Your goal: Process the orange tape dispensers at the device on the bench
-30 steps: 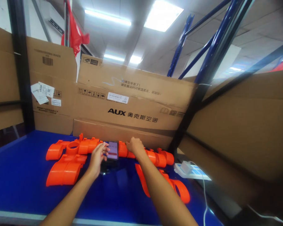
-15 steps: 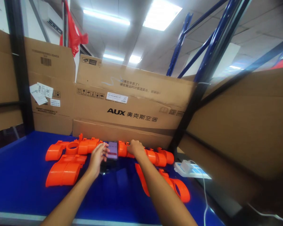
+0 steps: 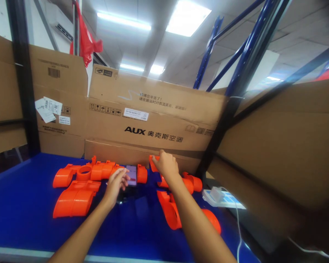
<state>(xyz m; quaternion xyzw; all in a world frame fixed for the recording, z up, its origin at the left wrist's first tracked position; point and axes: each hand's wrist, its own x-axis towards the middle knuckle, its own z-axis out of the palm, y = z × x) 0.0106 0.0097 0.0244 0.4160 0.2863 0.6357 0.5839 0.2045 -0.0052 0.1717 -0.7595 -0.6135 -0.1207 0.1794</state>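
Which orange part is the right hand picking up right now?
Find the big AUX cardboard box at the back of the blue table. Just below its lettering, the right hand lifts one end of an orange part. It alone is raised; the other orange parts lie flat.

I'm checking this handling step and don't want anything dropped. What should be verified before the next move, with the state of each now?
1. Right hand has a grip on the orange part: ok, end raised off the table.
2. Left hand at the phone: ok, fingers touch it.
3. Phone screen lit: ok.
4. Firmness of the right grip: cannot tell.
5. White charger cable away from both arms: ok.
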